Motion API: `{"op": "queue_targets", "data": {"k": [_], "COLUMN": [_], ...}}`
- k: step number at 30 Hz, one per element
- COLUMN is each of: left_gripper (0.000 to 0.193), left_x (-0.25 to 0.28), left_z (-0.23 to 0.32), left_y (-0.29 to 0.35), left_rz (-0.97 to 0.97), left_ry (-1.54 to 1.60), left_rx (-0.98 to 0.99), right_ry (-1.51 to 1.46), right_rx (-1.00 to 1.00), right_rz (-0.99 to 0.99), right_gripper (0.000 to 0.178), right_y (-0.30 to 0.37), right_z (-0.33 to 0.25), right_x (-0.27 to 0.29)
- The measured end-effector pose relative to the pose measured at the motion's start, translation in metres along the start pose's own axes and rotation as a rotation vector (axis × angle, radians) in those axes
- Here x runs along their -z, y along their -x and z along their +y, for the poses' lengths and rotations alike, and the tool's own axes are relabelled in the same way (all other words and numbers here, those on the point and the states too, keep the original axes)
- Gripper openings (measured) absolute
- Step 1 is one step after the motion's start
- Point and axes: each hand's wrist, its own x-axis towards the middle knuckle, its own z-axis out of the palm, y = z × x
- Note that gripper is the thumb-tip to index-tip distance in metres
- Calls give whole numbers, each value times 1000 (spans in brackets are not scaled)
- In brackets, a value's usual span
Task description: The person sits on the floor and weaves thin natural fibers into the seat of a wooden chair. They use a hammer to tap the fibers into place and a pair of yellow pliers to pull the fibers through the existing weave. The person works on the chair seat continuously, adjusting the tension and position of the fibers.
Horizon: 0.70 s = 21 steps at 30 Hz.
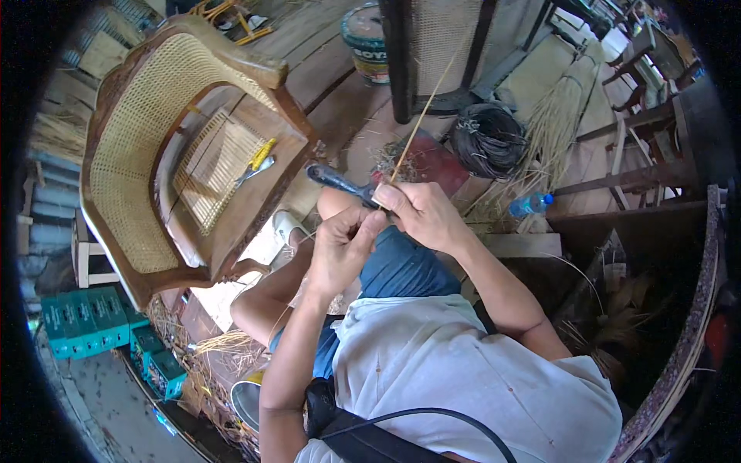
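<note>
My two hands meet above my knee, in front of my body. A thin, pale strip of cane (421,122) runs from between them up and away to the right. My left hand (337,251) is closed, its thumb and fingers pinching the strip's near end. In my closed right hand (423,216) is a dark tool with a long handle (337,180), its rounded, holed end pointing left. The thumb presses where strip and tool cross. Fingers hide the tool's other end, so I cannot tell its exact kind.
To the left stands a wooden armchair (208,270) with woven cane; a yellow-handled tool (262,154) lies on its seat. Ahead are a paint bucket (367,58), a coil of dark strand (488,139) and a water bottle (529,204). Green boxes (83,322) are stacked at lower left.
</note>
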Motion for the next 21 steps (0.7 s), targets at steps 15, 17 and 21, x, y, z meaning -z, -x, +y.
{"op": "queue_targets", "data": {"k": [15,17,21], "left_gripper": [11,10,13], "left_x": [7,13,29], "left_z": [5,10,13], "left_y": [67,91,127], "left_rz": [153,127,26], "left_ry": [-419,-389,-341], "left_rx": [-285,-207,-22], "right_ry": [-374,-364,-399], "right_rx": [-304,-261,-236], "right_rz": [-146,-127,16], "right_gripper": [43,43,41], "right_y": [-28,-36,-52], "right_z": [27,19,26], "right_x": [48,64,90]}}
